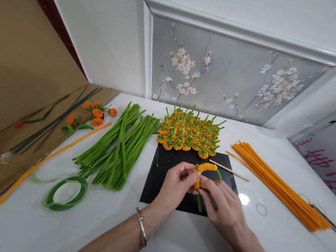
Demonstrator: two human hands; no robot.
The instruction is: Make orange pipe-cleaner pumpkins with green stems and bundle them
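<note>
Head camera: your left hand (178, 185) and right hand (224, 203) pinch a ridged, curved orange strip (206, 167) above the black mat (158, 175).
Fuzzy green stems (140, 136) lie left of it, straight orange stems (281, 187) right.

Your left hand (174, 188) and right hand (226, 207) pinch a curled orange strip (207, 167). Green stems (121, 149) lie further left.

The left forearm (113, 246) is slanting up from the lower left, and the left hand (175, 185) is curling its fingers (183, 166) and pinching, thumb (192, 179) lying forward. The right forearm (250, 248) is showing at the bottom edge, the right hand (227, 209) is pinching too, its back facing upward, both hands' fingertips sitting close together
</note>
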